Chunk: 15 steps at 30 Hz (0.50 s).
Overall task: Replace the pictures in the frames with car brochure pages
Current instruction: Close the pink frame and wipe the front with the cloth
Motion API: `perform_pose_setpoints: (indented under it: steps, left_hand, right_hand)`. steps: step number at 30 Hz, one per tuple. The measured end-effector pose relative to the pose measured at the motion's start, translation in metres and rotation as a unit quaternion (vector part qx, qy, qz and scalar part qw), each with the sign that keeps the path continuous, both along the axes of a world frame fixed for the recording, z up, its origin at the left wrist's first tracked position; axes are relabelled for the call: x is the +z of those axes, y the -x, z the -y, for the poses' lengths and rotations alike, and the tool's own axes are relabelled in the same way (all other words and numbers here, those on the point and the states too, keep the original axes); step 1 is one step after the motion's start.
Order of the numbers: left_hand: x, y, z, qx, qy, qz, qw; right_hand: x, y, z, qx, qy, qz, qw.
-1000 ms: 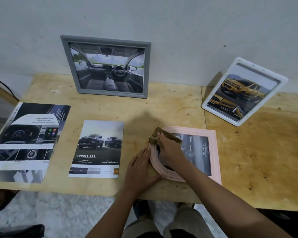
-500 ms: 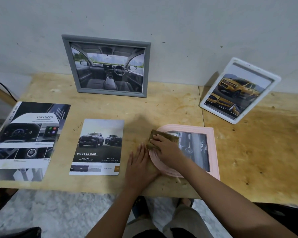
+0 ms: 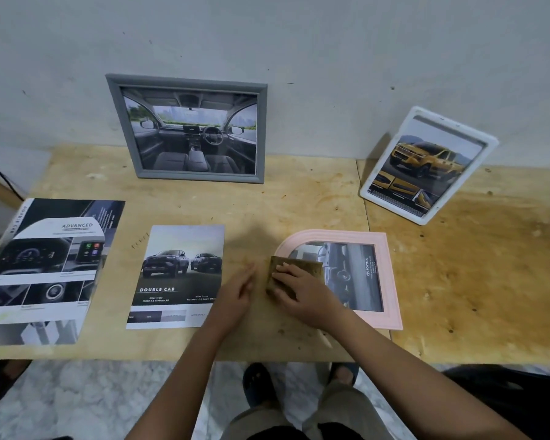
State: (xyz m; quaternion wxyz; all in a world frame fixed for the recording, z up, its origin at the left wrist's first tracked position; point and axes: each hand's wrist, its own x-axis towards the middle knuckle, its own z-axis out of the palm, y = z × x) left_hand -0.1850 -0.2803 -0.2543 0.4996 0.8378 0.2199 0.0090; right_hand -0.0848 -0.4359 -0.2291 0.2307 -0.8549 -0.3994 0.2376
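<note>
1. The pink arched frame [image 3: 389, 281] lies flat on the plywood counter [image 3: 473, 281], near the front edge and right of centre. The page in it shows a grey vehicle and the word "TOYOTA", printed sideways.
2. The right hand [image 3: 302, 293] holds a brown board [image 3: 302, 266] over the frame's curved left end. Its fingers lie along the top and the thumb sits at the near edge.
3. The left hand [image 3: 235, 293] is open with relaxed fingers, just left of the board and above bare counter. It is blurred, so I cannot tell if it touches the wood.
4. A loose brochure page [image 3: 178, 274] lies flat just left of the left hand. It shows two dark pickups and the title "DOUBLE CAB"; the smaller print is not legible.
5. A thicker brochure [image 3: 45, 268] lies at the left end. It is headed "ADVANCED", with "DOUBLE CAB" along its edge, above dashboard photos.
6. A grey frame [image 3: 121, 128] leans on the wall at the back and holds a car-interior picture.
7. A white frame [image 3: 489, 144] leans on the wall at the back right and holds a yellow SUV page.
</note>
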Motion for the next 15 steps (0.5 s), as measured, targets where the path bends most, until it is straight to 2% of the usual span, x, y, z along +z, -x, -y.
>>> perform_pose_setpoints:
  steps: [3,7,13,15]
  left_hand:
    - [0.012,-0.021,-0.003,0.036,0.024,-0.009,0.999]
    - [0.012,-0.05,0.005,0.021,-0.018,-0.045,0.999]
    - [0.009,-0.067,-0.007,0.039,-0.078,-0.067,0.994]
    - [0.011,-0.066,-0.007,0.045,-0.086,-0.056,0.994]
  right_hand:
    - [-0.005,0.012,-0.002,-0.004,0.007,0.036,0.999]
    - [-0.016,0.024,0.003,0.061,-0.004,0.125,0.99]
    - [-0.018,0.026,-0.008,0.05,-0.033,0.136,0.989]
    - [-0.018,0.028,-0.008,0.047,-0.043,0.172,0.983]
